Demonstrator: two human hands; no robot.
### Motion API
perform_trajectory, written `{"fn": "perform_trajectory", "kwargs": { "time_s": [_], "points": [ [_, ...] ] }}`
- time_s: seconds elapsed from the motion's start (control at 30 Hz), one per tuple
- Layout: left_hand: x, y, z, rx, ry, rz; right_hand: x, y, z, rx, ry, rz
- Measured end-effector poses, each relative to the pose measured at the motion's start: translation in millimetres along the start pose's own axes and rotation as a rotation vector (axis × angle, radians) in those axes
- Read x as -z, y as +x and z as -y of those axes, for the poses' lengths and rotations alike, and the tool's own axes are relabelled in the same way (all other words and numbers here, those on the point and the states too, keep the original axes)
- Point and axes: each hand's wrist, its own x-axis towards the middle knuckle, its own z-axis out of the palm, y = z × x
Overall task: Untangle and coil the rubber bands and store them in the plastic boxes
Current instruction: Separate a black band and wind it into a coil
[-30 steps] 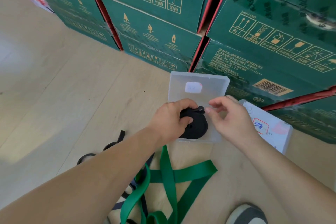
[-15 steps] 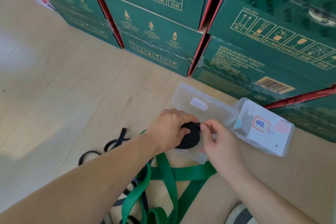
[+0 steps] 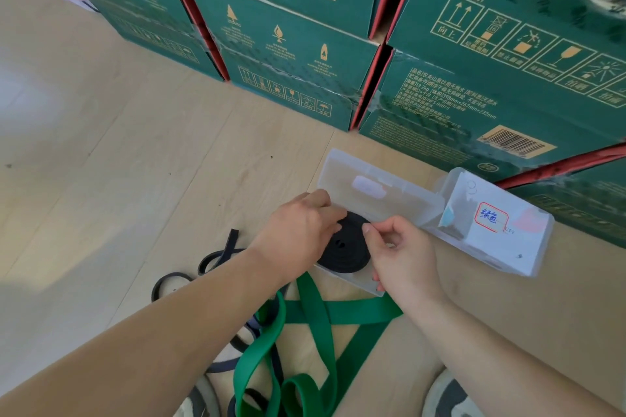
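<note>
The coiled black band [image 3: 345,249] lay in the open clear box [image 3: 406,203] on the floor [image 3: 135,179], fingers [image 3: 333,213] of our left hand [image 3: 298,234] curled round it, our right hand [image 3: 403,250] pinching its rim. Seating any loose end flat before release, we judged, would keep it wound.

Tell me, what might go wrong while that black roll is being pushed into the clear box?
The black coil is kept wound only by the left hand and the right hand; released, it may spring open and climb out of the clear box. The green band lies right at the box's near edge and could catch a hand or drag the box.
</note>
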Motion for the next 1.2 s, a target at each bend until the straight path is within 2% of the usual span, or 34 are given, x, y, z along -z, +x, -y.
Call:
{"fn": "perform_trajectory", "kwargs": {
  "time_s": [0.17, 0.33, 0.5, 0.63, 0.73, 0.87, 1.0, 1.03, 1.2],
  "points": [
    [2, 9, -13, 0.132, -0.088, -0.007, 0, 2, -2, 0.003, 0.021, -0.015],
    [1, 7, -17, 0.139, -0.085, 0.036, 2, -1, -3, 0.008, 0.053, 0.015],
    [1, 11, -26, 0.196, 0.001, 0.089, 3, 2, -4, 0.007, -0.005, 0.032],
    [-6, 3, -32, 0.154, 0.138, 0.085, -1, 3, -11, 0.024, -0.063, 0.016],
    [-6, 1, -37, 0.157, 0.221, 0.176, -4, 6, -13, 0.023, -0.123, -0.001],
    [0, 9, -41, 0.21, 0.177, 0.21, -6, 10, -12, 0.016, -0.181, -0.01],
    [0, -7, -15, 0.157, -0.192, 0.054, -4, 5, -10, 0.003, -0.107, -0.018],
    [-2, -12, -12, 0.118, -0.219, 0.032, -3, 4, -9, -0.009, -0.084, -0.016],
    [-11, -17, -12, -0.056, 0.082, 0.058, -4, 3, -1, -0.095, 0.024, -0.012]
  ]
}}
